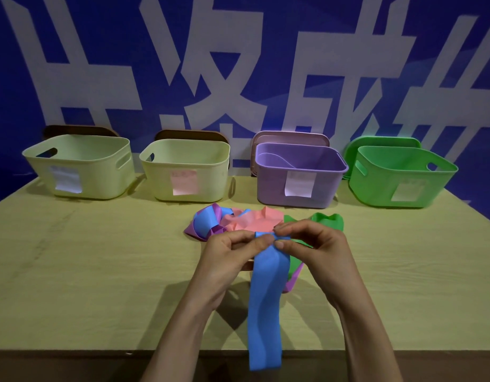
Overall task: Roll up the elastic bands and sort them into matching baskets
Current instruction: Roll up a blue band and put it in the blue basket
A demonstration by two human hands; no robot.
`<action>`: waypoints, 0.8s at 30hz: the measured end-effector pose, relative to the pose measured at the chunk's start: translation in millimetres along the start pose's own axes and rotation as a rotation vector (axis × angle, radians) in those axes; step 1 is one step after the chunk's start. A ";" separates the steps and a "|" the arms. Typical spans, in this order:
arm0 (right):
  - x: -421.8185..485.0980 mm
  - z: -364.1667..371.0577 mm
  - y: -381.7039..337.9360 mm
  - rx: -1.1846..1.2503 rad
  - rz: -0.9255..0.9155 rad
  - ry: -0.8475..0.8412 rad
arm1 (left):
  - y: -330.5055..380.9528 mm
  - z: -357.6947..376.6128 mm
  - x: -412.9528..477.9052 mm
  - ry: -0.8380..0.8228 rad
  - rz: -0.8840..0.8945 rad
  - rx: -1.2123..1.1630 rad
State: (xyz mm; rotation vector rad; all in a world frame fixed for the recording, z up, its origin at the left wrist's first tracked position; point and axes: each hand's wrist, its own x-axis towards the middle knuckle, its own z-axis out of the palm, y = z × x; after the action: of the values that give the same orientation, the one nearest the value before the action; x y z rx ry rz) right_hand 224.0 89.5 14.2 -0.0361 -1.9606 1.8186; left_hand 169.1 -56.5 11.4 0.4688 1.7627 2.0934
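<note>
A long blue elastic band [265, 307] hangs from my hands over the table's front edge. My left hand [227, 260] and my right hand [315, 255] both pinch its top end, which is folded over between my fingertips. Behind my hands lies a loose pile of bands: a pink one [254, 220], a green one [327, 220], a purple one [202, 230] and another blue one [208, 220]. Along the back stand two pale yellow baskets [81, 164] [186, 172], a purple basket [299, 175] and a green basket [401, 177], each with a paper label.
The wooden table [86, 271] ends at a front edge close to me. Lids lean behind the baskets against a blue wall with large white characters. The purple basket holds a band of its own colour.
</note>
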 end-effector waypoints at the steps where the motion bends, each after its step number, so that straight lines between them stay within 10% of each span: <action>1: 0.2 0.2 0.3 -0.008 -0.009 -0.007 | -0.2 0.3 0.2 0.013 -0.001 -0.004; 24: -4.6 1.9 3.7 0.030 0.076 -0.008 | -4.7 -3.9 2.2 -0.025 -0.044 0.043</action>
State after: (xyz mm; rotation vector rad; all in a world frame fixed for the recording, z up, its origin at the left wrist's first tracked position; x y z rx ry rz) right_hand 226.4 86.7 9.3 -0.0955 -1.9615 1.8986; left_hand 165.6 -58.1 6.1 0.4623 1.7907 2.0151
